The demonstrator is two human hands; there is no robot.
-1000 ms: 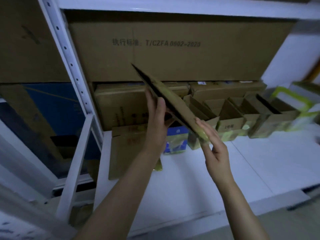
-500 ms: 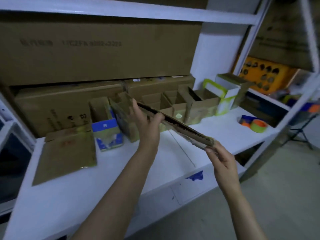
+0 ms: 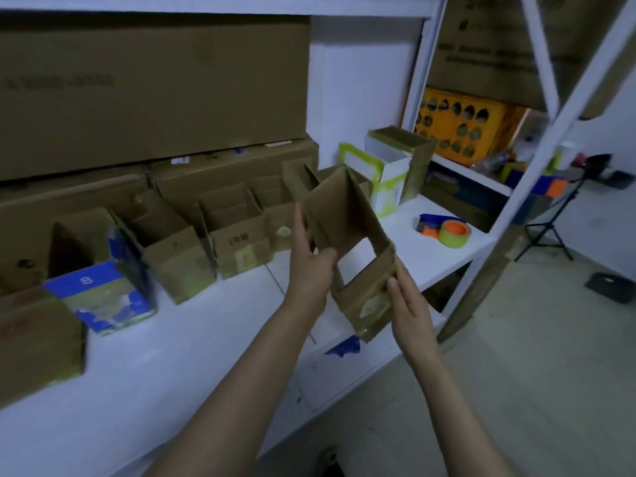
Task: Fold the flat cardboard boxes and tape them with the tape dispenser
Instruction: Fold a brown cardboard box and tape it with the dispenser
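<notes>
A small brown cardboard box (image 3: 347, 218) hangs in the air above the white shelf (image 3: 192, 346), spread into an open tube with both ends open. My left hand (image 3: 309, 266) grips its left wall, thumb hooked over the lower edge. My right hand (image 3: 407, 304) presses with straight fingers against the taped lower right flap. A tape dispenser with a blue and orange body and a green roll (image 3: 447, 230) lies on the shelf to the right, apart from both hands.
Several folded boxes (image 3: 237, 235) stand in a row along the back of the shelf, with a blue-labelled box (image 3: 103, 294) at the left. White-and-green boxes (image 3: 389, 166) stand near the white shelf post (image 3: 537, 149). A flat cardboard piece (image 3: 34, 342) lies far left.
The flat cardboard has been spread open into a tube between my hands. The view has swung right and down, bringing the tape dispenser and the shelf post nearer the middle.
</notes>
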